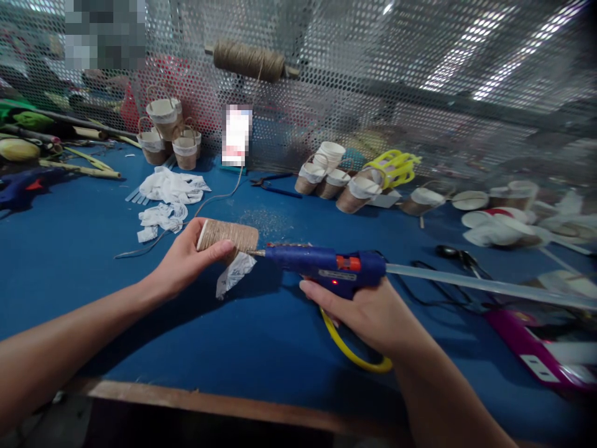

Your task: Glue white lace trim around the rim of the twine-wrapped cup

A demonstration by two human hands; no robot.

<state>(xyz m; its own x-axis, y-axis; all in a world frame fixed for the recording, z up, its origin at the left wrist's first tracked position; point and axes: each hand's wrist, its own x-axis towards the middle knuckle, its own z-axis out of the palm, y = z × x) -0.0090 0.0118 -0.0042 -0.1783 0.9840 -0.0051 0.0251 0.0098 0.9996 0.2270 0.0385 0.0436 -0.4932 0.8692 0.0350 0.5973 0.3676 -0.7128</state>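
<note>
My left hand [184,255] is wrapped round a small twine-covered cup [240,235] that lies on its side in the air above the table. A strip of white lace [236,275] hangs from the cup's lower side. With my right hand [368,311] I grip a blue hot glue gun [303,258], whose metal tip points left and meets the cup near the lace. A red light glows on the gun, and a long clear glue stick [466,285] runs out of its back. Below my right hand a yellow loop [357,361] shows; its other part is hidden.
White lace scraps [170,186] lie on the blue table [93,249]. Behind stand twine-covered baskets [186,152], pliers [277,186] and a phone [236,134]. A twine spool [249,61] hangs on the mesh. At right are black cables and a purple power strip [522,348].
</note>
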